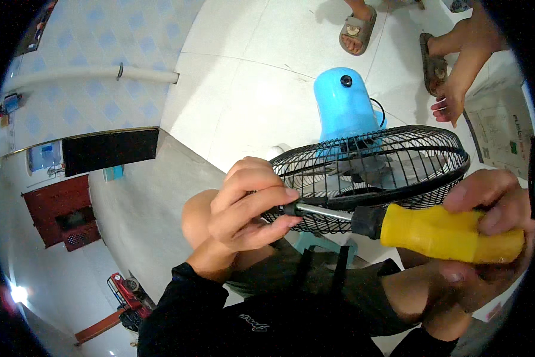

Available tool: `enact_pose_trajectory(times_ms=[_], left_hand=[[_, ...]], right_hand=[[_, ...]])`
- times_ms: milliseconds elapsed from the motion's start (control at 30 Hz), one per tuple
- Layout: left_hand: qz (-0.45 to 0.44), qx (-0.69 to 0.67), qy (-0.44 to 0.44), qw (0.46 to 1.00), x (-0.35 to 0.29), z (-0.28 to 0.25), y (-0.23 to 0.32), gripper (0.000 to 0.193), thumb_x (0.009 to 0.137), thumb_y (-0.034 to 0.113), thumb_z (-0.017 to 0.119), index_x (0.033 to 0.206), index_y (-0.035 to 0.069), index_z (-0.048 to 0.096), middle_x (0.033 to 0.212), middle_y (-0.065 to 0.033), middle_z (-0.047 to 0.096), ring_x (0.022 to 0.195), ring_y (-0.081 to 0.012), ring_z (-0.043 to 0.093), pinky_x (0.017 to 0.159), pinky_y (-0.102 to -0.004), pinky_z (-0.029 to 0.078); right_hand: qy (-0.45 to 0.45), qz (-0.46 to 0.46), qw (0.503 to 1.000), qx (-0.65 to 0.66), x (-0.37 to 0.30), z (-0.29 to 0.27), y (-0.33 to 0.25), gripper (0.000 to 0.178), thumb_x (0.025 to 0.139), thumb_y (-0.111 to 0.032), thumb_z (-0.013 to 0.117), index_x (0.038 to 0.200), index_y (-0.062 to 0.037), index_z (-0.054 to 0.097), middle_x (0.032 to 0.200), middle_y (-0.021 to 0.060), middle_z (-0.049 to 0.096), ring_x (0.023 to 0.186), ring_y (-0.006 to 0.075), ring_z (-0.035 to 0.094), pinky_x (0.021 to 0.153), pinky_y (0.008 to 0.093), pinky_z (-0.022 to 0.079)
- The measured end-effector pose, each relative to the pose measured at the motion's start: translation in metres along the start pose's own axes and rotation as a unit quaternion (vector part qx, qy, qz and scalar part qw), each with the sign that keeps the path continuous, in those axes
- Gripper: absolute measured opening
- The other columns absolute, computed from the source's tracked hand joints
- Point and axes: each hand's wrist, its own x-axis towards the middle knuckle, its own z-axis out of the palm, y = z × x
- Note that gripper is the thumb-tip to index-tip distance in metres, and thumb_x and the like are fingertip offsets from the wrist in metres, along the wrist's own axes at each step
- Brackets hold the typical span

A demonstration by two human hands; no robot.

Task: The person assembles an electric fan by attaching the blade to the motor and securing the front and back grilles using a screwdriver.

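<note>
A fan with a black wire guard (425, 191) and a light blue body (343, 98) lies in front of me, its blades dimly visible through the wires. My left hand (246, 208) is closed at the guard's left rim, thumb and fingers pinching a small black piece there. My right hand (490, 196) is wrapped round the thick yellow handle of a screwdriver (428, 233). The screwdriver's metal shaft points left, and its tip meets the black piece at my left fingertips. The exact contact at the tip is hidden.
Another person's hand (449, 106) hangs near sandalled feet (356, 33) beyond the fan. A cardboard box (501, 134) stands at the right. A pale green stool (315, 243) shows under the guard. Left are a tiled wall (100, 41) with a white pipe (142, 74).
</note>
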Motion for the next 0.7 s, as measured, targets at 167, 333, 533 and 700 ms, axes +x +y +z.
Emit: enact_pose_trajectory(times_ms=[167, 333, 533, 700], left_hand=[[-0.004, -0.005, -0.017, 1.0, 0.002, -0.003, -0.001, 0.039, 0.065, 0.007, 0.086, 0.099, -0.007, 0.071, 0.095, -0.0152, 0.065, 0.082, -0.0275, 0.06, 0.069, -0.0358, 0.048], [-0.017, 0.007, -0.018, 1.0, 0.003, -0.005, 0.002, 0.039, 0.065, 0.006, 0.085, 0.099, -0.007, 0.071, 0.095, -0.0155, 0.065, 0.081, -0.0276, 0.06, 0.069, -0.0362, 0.049], [-0.011, -0.013, -0.025, 1.0, 0.001, -0.006, 0.0, 0.038, 0.065, 0.005, 0.086, 0.098, -0.007, 0.072, 0.094, -0.0158, 0.064, 0.082, -0.0278, 0.061, 0.069, -0.0362, 0.049], [-0.004, 0.001, -0.008, 1.0, 0.001, -0.003, 0.0, 0.037, 0.066, 0.006, 0.085, 0.098, -0.008, 0.072, 0.092, -0.0158, 0.064, 0.08, -0.0273, 0.061, 0.067, -0.036, 0.049]], right_hand=[[-0.011, 0.012, 1.0, 0.018, 0.005, 0.002, -0.001, 0.054, 0.076, -0.006, 0.082, 0.113, -0.0091, 0.043, 0.113, 0.0209, 0.057, 0.089, 0.0183, 0.059, 0.073, 0.0276, 0.056], [-0.024, 0.021, 0.997, -0.068, -0.002, -0.01, -0.002, 0.054, 0.077, -0.008, 0.082, 0.114, -0.0099, 0.043, 0.113, 0.0189, 0.057, 0.095, 0.0204, 0.059, 0.077, 0.0302, 0.056], [0.045, 0.043, 0.997, 0.049, 0.002, 0.006, 0.004, 0.052, 0.081, -0.017, 0.079, 0.117, -0.0066, 0.043, 0.111, 0.019, 0.058, 0.096, 0.0203, 0.061, 0.08, 0.0289, 0.056], [0.083, 0.081, 0.99, 0.084, 0.001, 0.008, 0.005, 0.05, 0.081, -0.016, 0.079, 0.115, -0.0067, 0.043, 0.109, 0.0194, 0.058, 0.094, 0.0196, 0.06, 0.08, 0.0278, 0.055]])
